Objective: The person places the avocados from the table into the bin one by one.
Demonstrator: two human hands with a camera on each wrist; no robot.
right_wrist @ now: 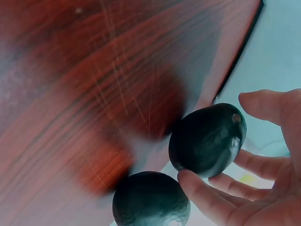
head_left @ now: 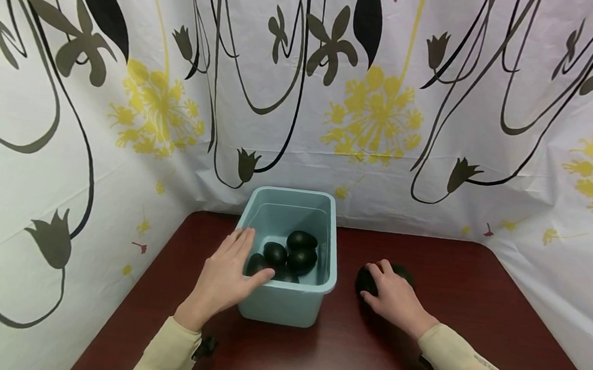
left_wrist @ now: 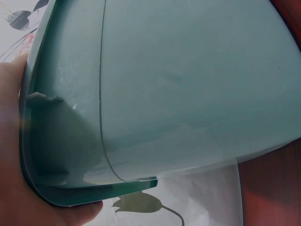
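A light blue-green plastic bin stands on the table with several dark avocados inside, at its near end. My left hand rests on the bin's left rim, fingers straight, thumb over the near corner. The left wrist view shows the bin's outer wall beside that hand. To the right of the bin, my right hand has its fingers curled round an avocado. Another avocado lies right beside it on the table, partly behind the hand in the head view.
The dark red-brown wooden table extends on both sides of the bin. A white curtain with printed flowers and vines hangs along the back and sides of the table.
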